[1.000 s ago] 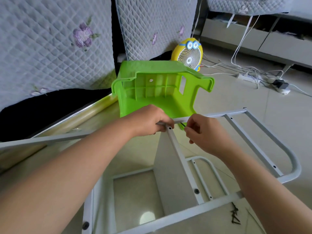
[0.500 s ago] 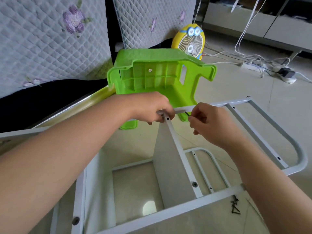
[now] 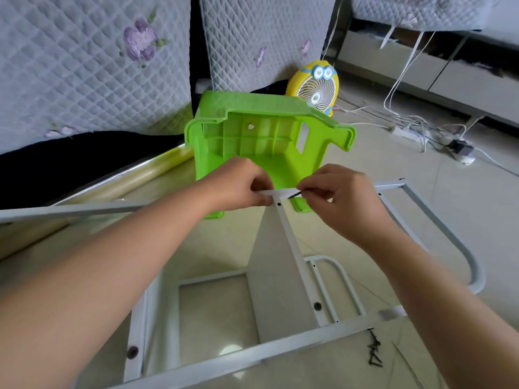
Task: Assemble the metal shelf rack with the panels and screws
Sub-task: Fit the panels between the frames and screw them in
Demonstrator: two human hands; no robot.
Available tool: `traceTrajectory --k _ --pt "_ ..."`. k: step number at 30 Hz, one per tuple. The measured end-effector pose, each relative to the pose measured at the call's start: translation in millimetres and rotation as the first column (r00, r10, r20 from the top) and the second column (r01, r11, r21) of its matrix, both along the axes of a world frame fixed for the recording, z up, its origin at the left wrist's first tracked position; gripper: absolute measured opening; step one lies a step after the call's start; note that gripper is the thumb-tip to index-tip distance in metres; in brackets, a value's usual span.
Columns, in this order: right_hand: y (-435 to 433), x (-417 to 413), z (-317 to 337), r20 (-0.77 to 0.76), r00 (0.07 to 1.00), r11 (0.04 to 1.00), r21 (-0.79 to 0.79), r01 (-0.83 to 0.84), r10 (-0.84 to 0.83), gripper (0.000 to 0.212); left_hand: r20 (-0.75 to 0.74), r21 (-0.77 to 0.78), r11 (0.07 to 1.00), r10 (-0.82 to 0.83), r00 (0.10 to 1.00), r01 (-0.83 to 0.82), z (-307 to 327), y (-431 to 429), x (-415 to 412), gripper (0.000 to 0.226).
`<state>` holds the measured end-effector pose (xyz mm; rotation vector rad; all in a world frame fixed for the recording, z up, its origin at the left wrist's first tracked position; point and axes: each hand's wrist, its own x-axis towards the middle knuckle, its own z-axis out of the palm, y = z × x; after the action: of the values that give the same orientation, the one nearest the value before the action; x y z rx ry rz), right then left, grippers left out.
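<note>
A white metal rack frame [image 3: 438,220] lies across the floor with a white shelf panel [image 3: 276,265] standing on edge inside it. My left hand [image 3: 238,186] grips the far frame rail where the panel's top corner meets it. My right hand [image 3: 337,197] pinches a small black screw [image 3: 294,195], held sideways against that rail just above an empty hole in the panel's flange. A black screw head [image 3: 317,305] sits in the panel's near end. Several loose black screws [image 3: 375,350] lie on the floor at lower right.
A green plastic stool [image 3: 264,136] lies on its side right behind my hands. A yellow cartoon fan [image 3: 316,88] stands beyond it. Quilted cushions [image 3: 84,66] lean at the left, and cables with a power strip [image 3: 407,133] trail at the right.
My head has tilted, so the scene sits a little lower in view. My right hand has brought the screw in closer to the rail by the panel corner. My left hand keeps its grip.
</note>
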<state>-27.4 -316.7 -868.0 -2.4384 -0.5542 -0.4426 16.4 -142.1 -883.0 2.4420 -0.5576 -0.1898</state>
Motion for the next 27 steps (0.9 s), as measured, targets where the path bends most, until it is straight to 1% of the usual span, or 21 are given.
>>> traceTrajectory --k 2,4,6,9,11,13,16,20,23,27 --pt "4.4 3.5 7.1 0.054 0.997 0.99 -0.128 -0.051 0.059 0.018 -0.067 -0.019 0.999 0.035 0.997 -0.036 -0.2 -0.6 0.8 0.017" --pt "8.1 8.2 11.6 0.077 0.99 0.963 -0.252 -0.091 0.114 0.016 -0.155 -0.06 0.997 0.047 0.987 -0.057 1.1 0.9 1.7 0.013" --pt "10.4 12.8 13.9 0.055 0.985 0.93 -0.341 -0.137 0.165 0.015 -0.219 -0.105 0.991 0.054 0.974 -0.079 3.3 2.5 2.2 0.011" --pt "13.9 16.4 14.9 -0.005 0.978 0.886 -0.423 -0.192 0.209 0.015 -0.254 -0.115 0.989 0.063 0.965 -0.095 4.8 3.1 2.2 0.013" --pt "16.4 17.2 15.0 -0.042 0.975 0.869 -0.446 -0.214 0.219 0.017 -0.249 -0.107 0.989 0.073 0.966 -0.102 5.3 2.7 1.0 0.017" --pt "17.6 20.2 15.7 -0.047 0.98 0.855 -0.481 -0.192 0.194 0.02 -0.218 -0.11 0.987 0.092 0.971 -0.119 5.0 2.3 0.4 0.02" --pt "18.5 22.3 19.1 -0.115 0.979 0.816 -0.541 -0.202 0.165 0.02 -0.136 -0.086 0.99 0.097 0.986 -0.11 3.7 2.1 -0.7 0.02" --pt "22.0 17.7 25.6 -0.174 0.967 0.764 -0.593 -0.253 0.185 0.022 -0.021 -0.038 0.998 0.051 0.998 -0.052 0.5 4.4 -1.0 0.021" --pt "25.4 16.9 28.9 -0.207 0.969 0.687 -0.684 -0.244 0.138 0.027 -0.015 -0.036 0.999 0.033 0.999 -0.033 -1.0 6.1 -0.3 0.022" --pt "31.1 17.5 31.0 -0.219 0.969 0.619 -0.747 -0.241 0.113 0.029 -0.038 0.01 1.0 0.003 0.999 -0.003 -0.7 22.4 -1.3 0.02"
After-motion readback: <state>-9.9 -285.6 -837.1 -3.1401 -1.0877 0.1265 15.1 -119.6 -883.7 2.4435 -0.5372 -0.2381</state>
